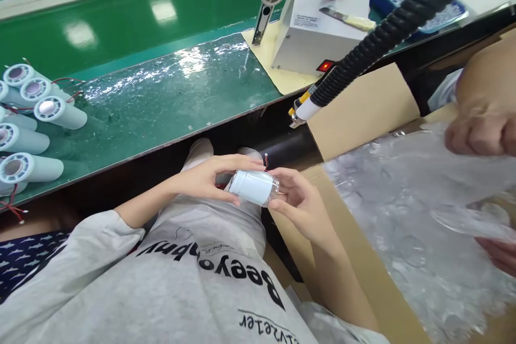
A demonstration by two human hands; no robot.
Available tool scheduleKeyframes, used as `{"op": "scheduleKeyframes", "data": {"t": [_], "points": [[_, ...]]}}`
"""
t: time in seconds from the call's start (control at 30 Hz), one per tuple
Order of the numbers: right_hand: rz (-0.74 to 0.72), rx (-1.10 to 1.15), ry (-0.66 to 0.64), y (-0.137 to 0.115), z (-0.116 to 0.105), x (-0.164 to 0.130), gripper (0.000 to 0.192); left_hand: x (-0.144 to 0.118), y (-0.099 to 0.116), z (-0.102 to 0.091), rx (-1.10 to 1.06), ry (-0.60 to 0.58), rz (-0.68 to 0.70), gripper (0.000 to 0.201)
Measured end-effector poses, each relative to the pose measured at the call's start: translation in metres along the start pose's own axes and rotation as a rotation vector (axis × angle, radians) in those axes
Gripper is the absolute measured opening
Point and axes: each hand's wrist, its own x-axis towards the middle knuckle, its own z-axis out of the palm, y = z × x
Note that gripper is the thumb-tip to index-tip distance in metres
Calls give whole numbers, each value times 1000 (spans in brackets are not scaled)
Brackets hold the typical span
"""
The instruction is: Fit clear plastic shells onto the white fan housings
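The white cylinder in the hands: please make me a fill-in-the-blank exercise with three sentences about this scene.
1. Both hands, left hand and right hand, hold one white ____ over the lap.
2. More white cylinders lie on the ____ mat at the left.
3. On the grey box, a small switch glows ____.

Missing words: cylinder; green; red

- I'm sitting at a green worktop (121,37) that is mirroring overhead lights as pale patches.
- A wrinkled clear film (173,91) is lying over its near part.
- An open cardboard box (363,113) is standing beside me, holding bubble wrap (403,199).
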Motion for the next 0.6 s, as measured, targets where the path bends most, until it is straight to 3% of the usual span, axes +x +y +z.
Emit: {"op": "scheduleKeyframes", "data": {"t": [0.6], "points": [[399, 286, -85, -7, 16, 10, 72, -5, -1, 2, 16, 9, 52, 69]]}}
